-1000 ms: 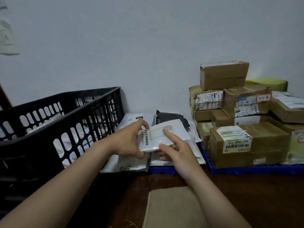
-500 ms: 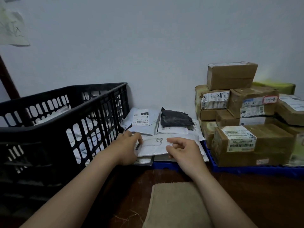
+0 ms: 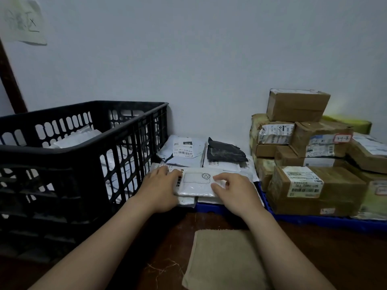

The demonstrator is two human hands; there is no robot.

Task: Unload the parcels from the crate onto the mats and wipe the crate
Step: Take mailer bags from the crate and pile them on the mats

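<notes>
A black slotted crate (image 3: 83,155) stands at the left with white parcels (image 3: 77,139) still inside. A small white padded parcel (image 3: 196,183) with a phone-case drawing lies flat on other white parcels on the blue mat (image 3: 211,206). My left hand (image 3: 161,189) rests on its left end with the fingers curled over the edge. My right hand (image 3: 234,189) presses on its right end. Behind it lie a white labelled mailer (image 3: 184,151) and a black bag parcel (image 3: 224,151).
Brown cardboard boxes (image 3: 314,181) are stacked on the blue mat (image 3: 326,222) at the right, against the white wall. A beige cloth (image 3: 226,258) lies on the dark wooden floor between my forearms. A paper note (image 3: 23,19) hangs at the upper left.
Both hands have lowered the white padded parcel from mid-air onto the pile of white parcels on the mat. The view has shifted slightly left.
</notes>
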